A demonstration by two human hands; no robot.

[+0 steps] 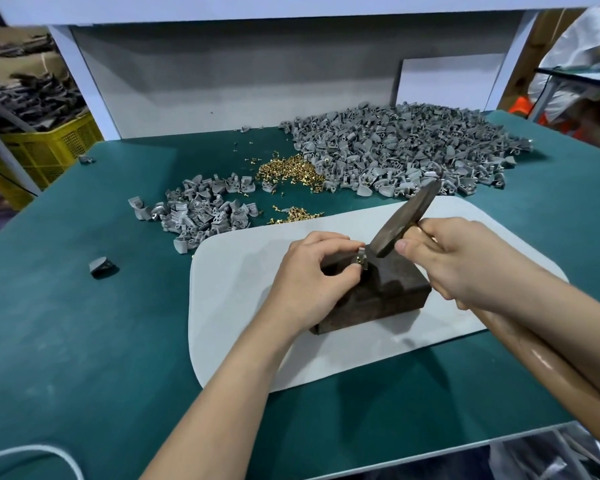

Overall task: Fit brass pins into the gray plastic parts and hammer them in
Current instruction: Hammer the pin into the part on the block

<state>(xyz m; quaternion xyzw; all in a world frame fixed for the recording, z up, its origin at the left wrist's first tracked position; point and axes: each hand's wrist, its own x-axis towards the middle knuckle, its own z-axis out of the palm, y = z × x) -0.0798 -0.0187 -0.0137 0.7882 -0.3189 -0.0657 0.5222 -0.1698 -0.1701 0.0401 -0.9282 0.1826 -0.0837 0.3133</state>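
My left hand [312, 271] pinches a small gray plastic part [362, 252] with a brass pin [359, 261] in it, holding it on top of a dark wooden block [388, 296]. My right hand [461, 258] grips a hammer near its head; the dark metal head [409, 220] slants up to the right, its lower end just above the part. The hammer's wooden handle [541, 362] runs back under my right forearm.
The block stands on a white mat [243, 306] on a green table [83, 323]. A big heap of gray parts [395, 154] lies at the back right, a smaller heap [201, 213] left of centre. Loose brass pins [288, 171] lie between. A single dark part [101, 266] sits at left.
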